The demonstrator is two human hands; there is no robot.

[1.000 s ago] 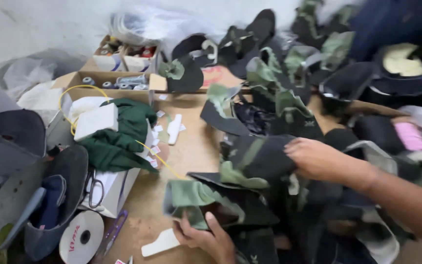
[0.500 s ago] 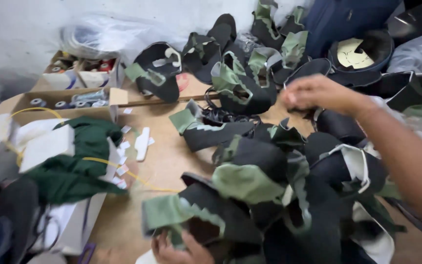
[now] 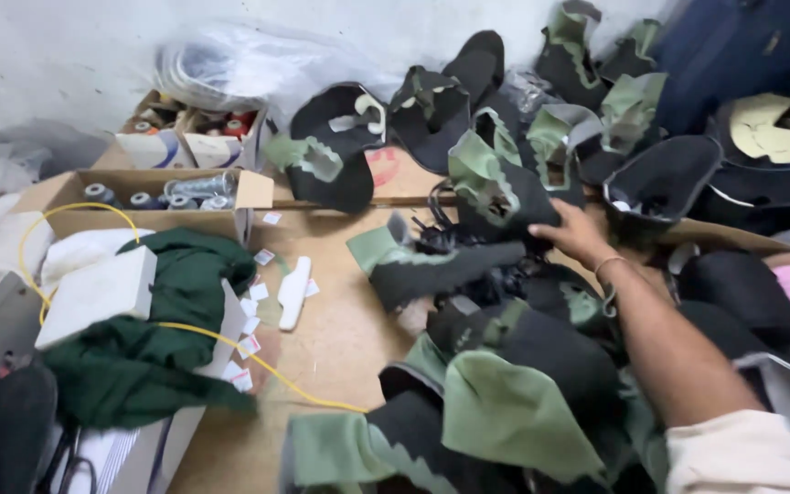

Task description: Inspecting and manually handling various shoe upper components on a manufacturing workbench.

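Observation:
My right hand [image 3: 580, 234] reaches from the lower right across a pile of black and green shoe uppers [image 3: 514, 366]. Its fingers close on the edge of one black and green shoe upper [image 3: 496, 187] at the middle of the pile. A thin bracelet sits on the wrist, and a pale sleeve [image 3: 733, 453] covers the upper arm. Another upper [image 3: 432, 261] lies flat just left of the hand. My left hand is out of the picture.
The wooden table [image 3: 340, 338] carries an open cardboard box of thread spools [image 3: 157, 192], a second box [image 3: 189, 137] behind it, a dark green cloth [image 3: 153, 338], a white block [image 3: 98, 293], a yellow cord [image 3: 258, 361], small white tags [image 3: 249, 306] and clear plastic bags [image 3: 249, 64].
The view has shifted, so the pile sits lower in the picture. My right hand came down from a raised position onto an upper. My left hand, earlier at the bottom edge, has left the view.

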